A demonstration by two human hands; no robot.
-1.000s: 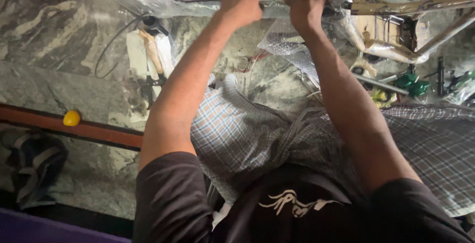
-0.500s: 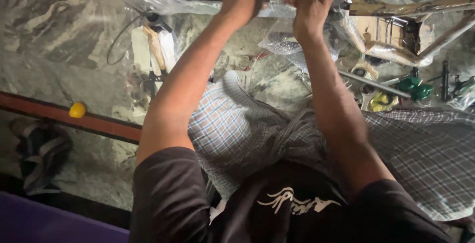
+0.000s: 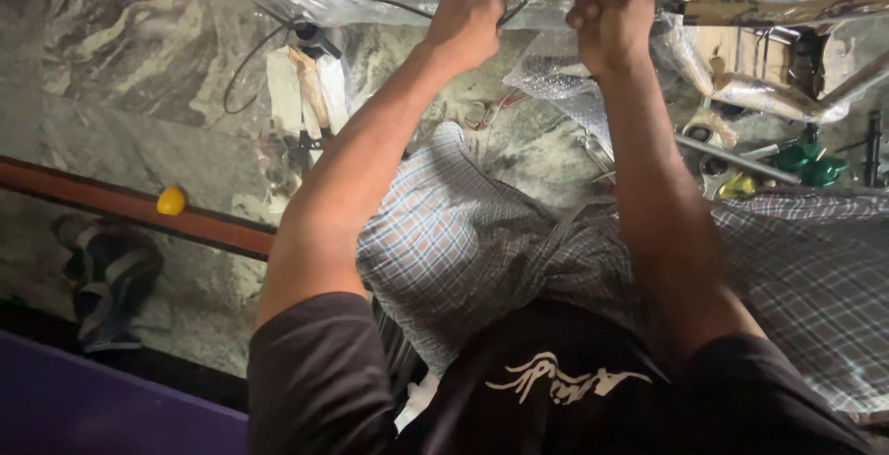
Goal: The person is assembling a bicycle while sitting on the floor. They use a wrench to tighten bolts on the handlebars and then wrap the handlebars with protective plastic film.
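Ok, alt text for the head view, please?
Both hands, left hand and right hand, grip a plastic-wrapped bar above a checked cloth on the lap. A small yellow ball lies on the marble floor.

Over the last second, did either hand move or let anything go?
Barely. Both fists sit a little lower in the picture and the yellow ball a little farther right, which looks like the camera shifting, not the hands. The left hand keeps gripping a thin dark tool at the plastic-wrapped frame, and the right hand stays clenched on it. Nothing was let go; the checked cloth lies as before.
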